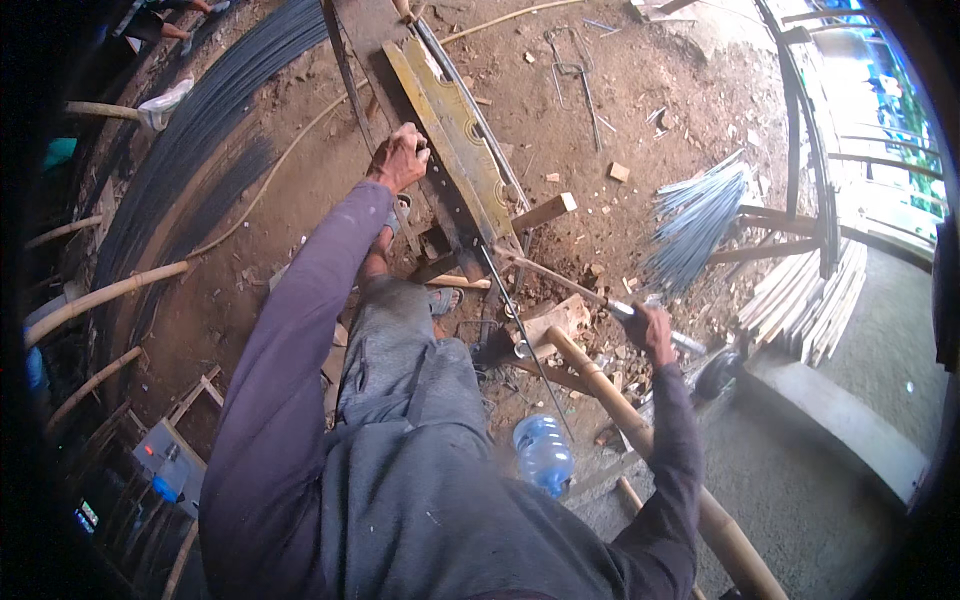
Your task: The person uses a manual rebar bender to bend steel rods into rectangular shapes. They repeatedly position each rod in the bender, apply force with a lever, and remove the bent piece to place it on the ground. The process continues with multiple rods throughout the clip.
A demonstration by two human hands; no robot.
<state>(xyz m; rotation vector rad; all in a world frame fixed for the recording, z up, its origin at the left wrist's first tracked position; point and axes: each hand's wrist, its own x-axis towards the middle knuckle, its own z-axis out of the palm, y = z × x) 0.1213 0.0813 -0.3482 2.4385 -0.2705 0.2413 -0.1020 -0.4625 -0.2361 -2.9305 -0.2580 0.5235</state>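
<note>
My left hand is closed at the near edge of a long wooden bench topped with a worn yellowish board; what its fingers hold, if anything, is hidden. My right hand is wrapped around the pale, pipe-like handle of a long bar tool. Its rusty shaft slants up and left to the end of the bench. From that end a thin dark steel rod extends downward past the bamboo pole. A short wood block juts out from the bench's right side.
Long dark rods lie in a curved bundle at the left. Cut rods and wooden strips are piled at the right. A bamboo pole slants past my right forearm, near a blue water jug. Another person's legs show top left.
</note>
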